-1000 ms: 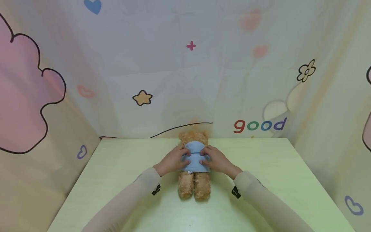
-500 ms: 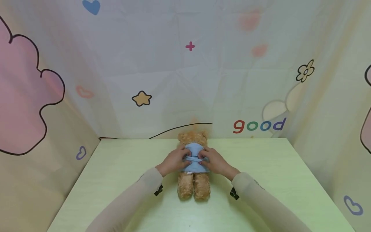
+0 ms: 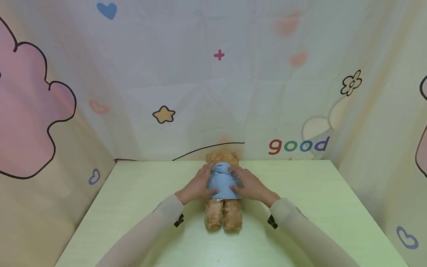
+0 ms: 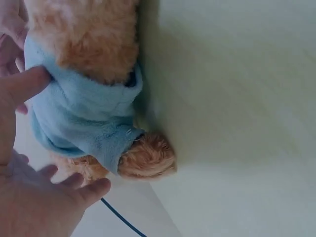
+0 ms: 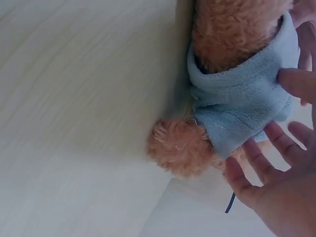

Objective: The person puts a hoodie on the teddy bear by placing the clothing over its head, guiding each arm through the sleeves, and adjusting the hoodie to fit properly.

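Observation:
A brown teddy bear (image 3: 223, 217) in a light blue fleece top (image 3: 222, 185) lies flat on the table, head toward the back wall and legs toward me. Its face does not show. On its left side my left hand (image 3: 198, 185) touches the top, thumb at the lower back. In the left wrist view its fingers (image 4: 94, 191) are spread beside the bear's arm (image 4: 150, 157). My right hand (image 3: 251, 184) mirrors it on the other side. The right wrist view has its thumb (image 5: 296, 83) against the fabric and its fingers loosely bent near the sleeve.
The pale green table (image 3: 140, 185) ends at a printed curtain (image 3: 186, 74) just behind the bear's head. Curtains also hang at both sides. Past the bear's arm, a thin dark line (image 4: 121, 216) runs along the curtain.
Half a second ago both hands pinched a fold of the top at mid-back. Now the fold is smoothed out, the fingers have spread, and the fabric is rumpled higher, near the neck.

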Demonstrator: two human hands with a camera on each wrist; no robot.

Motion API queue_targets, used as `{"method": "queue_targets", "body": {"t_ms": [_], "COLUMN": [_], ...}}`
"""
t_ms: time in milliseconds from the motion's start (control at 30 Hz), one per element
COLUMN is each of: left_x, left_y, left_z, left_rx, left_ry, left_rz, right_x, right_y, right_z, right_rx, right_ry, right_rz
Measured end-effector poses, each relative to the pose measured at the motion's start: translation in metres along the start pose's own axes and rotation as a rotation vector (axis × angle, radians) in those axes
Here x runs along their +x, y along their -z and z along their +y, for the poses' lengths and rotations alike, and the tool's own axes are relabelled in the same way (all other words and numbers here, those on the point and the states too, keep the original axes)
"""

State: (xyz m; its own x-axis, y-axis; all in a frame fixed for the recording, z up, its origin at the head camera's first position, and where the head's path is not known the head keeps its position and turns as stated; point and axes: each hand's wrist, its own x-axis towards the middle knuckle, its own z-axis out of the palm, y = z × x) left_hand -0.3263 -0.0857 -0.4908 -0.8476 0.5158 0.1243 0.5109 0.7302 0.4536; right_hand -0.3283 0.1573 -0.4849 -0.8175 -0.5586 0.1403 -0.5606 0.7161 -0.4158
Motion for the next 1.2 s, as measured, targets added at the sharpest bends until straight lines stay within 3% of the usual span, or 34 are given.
{"method": "queue_targets", "body": {"t_ms": [200,333,467,600,733,900,1200], "left_x": [0.003,0.001,-0.004,-0.008,-0.007,0.001,0.002], "left_y": [-0.004,-0.007,-0.002,0.009,0.017,0.017,0.014], "left_z": [-0.004,-0.008,-0.012,-0.021,-0.029,-0.038,-0.039], "left_rx": [0.053,0.074,-0.010,-0.149,-0.238,-0.297,-0.137], "left_ry": [-0.063,-0.077,-0.010,0.092,0.124,0.173,0.077], "left_rz": [0.024,0.069,0.072,-0.016,-0.133,-0.147,-0.061], "right_x": [-0.002,-0.004,-0.008,-0.013,-0.016,-0.014,-0.011], "right_y": [0.000,-0.003,-0.005,0.001,0.010,0.008,0.003], "right_z": [0.004,0.006,0.009,0.012,0.013,0.018,0.031], "right_rx": [-0.020,0.016,0.019,0.026,0.016,0.033,-0.075], "right_ry": [0.032,0.003,-0.060,-0.047,-0.052,-0.151,-0.085], "right_rz": [0.027,0.066,0.144,0.184,0.132,0.036,0.042]}}
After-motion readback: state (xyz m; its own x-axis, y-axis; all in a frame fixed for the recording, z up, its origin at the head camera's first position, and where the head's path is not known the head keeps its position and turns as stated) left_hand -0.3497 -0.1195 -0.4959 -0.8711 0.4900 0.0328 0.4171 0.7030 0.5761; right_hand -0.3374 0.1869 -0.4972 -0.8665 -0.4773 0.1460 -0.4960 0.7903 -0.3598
